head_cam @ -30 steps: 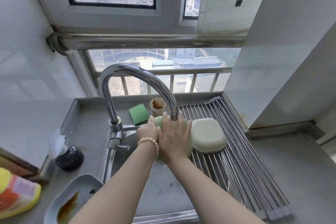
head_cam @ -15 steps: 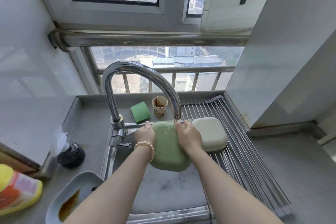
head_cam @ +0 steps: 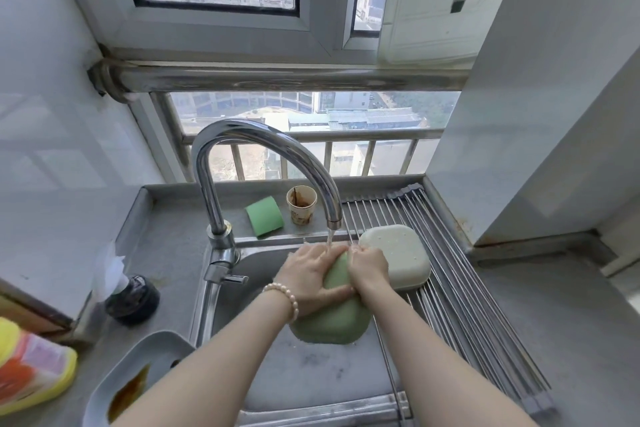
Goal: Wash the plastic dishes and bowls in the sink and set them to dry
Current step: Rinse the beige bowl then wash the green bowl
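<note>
A green plastic dish is held bottom-up over the sink under the running tap. My left hand lies flat across its back on the left side, and my right hand grips its upper right edge. Water falls from the spout between my hands. A cream plastic dish rests upside down on the roll-up metal drying rack, just right of my right hand. A pale blue dish with brown sauce stains sits on the counter at the lower left.
A green sponge and a stained paper cup stand behind the sink. A black cap with plastic wrap and a yellow detergent bottle are on the left counter. A wall corner bounds the right.
The green dish has dropped lower and tilted toward me. My left hand has slid from its left edge onto its back, while my right hand stays at the upper right edge.
</note>
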Demonstrator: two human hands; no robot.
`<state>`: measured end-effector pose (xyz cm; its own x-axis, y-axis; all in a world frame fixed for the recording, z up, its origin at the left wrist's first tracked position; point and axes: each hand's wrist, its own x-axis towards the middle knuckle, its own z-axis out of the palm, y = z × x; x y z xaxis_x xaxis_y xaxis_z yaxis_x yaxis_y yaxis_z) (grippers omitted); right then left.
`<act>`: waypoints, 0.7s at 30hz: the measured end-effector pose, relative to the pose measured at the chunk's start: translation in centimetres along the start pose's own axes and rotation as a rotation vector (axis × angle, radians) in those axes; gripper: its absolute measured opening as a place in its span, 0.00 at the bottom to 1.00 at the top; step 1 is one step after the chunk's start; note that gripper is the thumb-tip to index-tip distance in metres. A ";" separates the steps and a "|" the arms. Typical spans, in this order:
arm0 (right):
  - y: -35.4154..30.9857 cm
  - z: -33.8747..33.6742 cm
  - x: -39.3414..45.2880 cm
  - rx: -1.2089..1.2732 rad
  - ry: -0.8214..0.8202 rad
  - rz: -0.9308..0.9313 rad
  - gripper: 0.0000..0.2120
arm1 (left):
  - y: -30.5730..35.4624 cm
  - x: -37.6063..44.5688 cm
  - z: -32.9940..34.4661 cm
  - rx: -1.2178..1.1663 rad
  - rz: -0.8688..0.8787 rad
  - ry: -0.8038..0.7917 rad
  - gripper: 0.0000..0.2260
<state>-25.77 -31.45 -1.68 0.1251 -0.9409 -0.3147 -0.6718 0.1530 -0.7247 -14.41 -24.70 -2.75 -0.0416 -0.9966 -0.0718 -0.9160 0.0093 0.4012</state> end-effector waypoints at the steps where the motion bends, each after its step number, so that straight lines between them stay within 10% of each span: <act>1: -0.2 0.0 -0.1 -0.004 -0.014 -0.042 0.15 | -0.3 0.0 -0.6 -0.054 -0.045 -0.019 0.40; 7: -1.1 -0.9 0.7 0.069 -0.096 -0.097 0.21 | -1.9 0.3 -0.9 -0.683 -0.458 0.030 0.27; 12: -4.4 1.1 -1.6 -0.468 -0.003 -0.262 0.20 | -2.0 0.8 0.4 -0.991 -0.869 0.329 0.21; 17: -2.6 5.0 -4.2 -0.689 0.258 -0.615 0.23 | -2.9 0.5 1.2 -1.402 -1.216 0.502 0.26; 21: 0.7 5.7 -5.0 -0.538 0.167 -0.585 0.28 | -5.6 1.3 3.7 -1.558 -1.318 0.594 0.30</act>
<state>-22.68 -24.91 -4.07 0.4828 -0.8627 0.1505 -0.7956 -0.5039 -0.3363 -10.77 -25.75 -8.47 0.5753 -0.2632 -0.7745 0.7182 -0.2906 0.6322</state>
